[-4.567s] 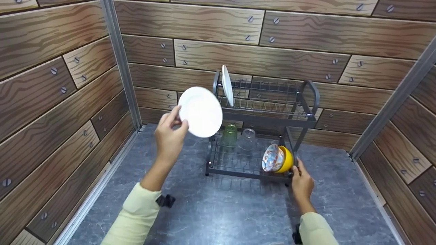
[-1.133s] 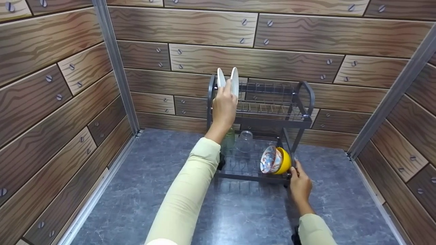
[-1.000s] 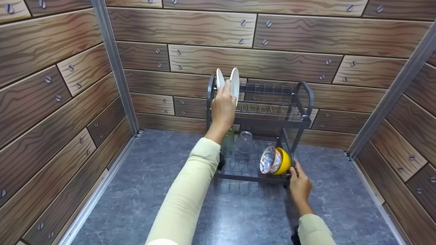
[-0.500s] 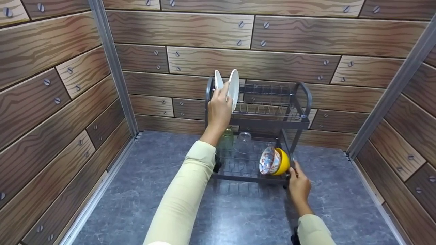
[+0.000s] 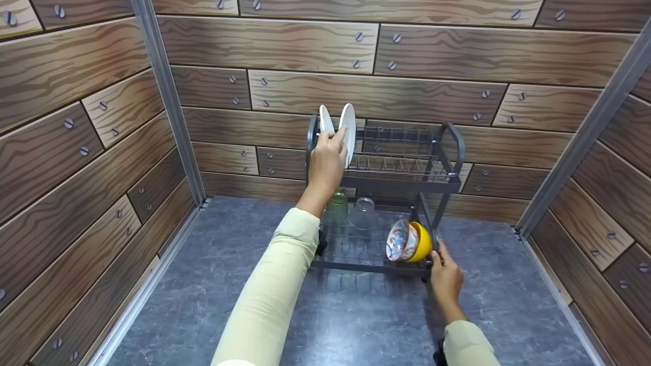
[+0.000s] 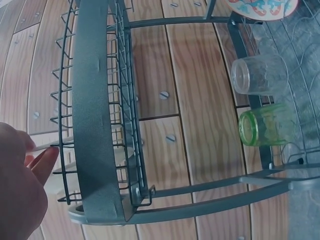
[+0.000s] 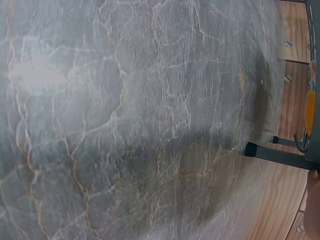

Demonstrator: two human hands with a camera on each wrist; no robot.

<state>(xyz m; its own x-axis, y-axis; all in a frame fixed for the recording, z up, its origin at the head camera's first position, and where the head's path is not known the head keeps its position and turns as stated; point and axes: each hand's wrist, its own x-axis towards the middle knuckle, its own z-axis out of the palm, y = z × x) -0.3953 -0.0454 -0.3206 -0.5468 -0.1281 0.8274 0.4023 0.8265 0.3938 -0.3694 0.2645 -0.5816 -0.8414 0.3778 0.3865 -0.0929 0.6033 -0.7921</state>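
Observation:
A two-tier dark metal dish rack (image 5: 402, 184) stands at the back wall. On its upper tier, a white plate (image 5: 350, 129) stands on edge, and my left hand (image 5: 327, 165) pinches its near edge. Just left of it another white plate (image 5: 325, 120) leans in the rack. In the left wrist view, the thumb and a finger meet at a thin plate edge, partly hidden behind the wires. My right hand (image 5: 447, 278) grips the rack's lower right side. Beside that hand, a patterned bowl (image 5: 398, 242) and a yellow bowl (image 5: 422, 244) lie tilted together on the lower tier.
Behind my left forearm, a green glass (image 5: 336, 208) and a clear glass (image 5: 364, 209) stand upside down on the lower tier. Wood-patterned walls (image 5: 285, 40) with metal corner posts (image 5: 165, 91) enclose the grey marbled floor (image 5: 356, 315).
Since the oldest frame, my left hand has carried the plate rightward from beside the rack onto its upper tier. Lately its fingers have shifted slightly down. The right hand keeps its grip.

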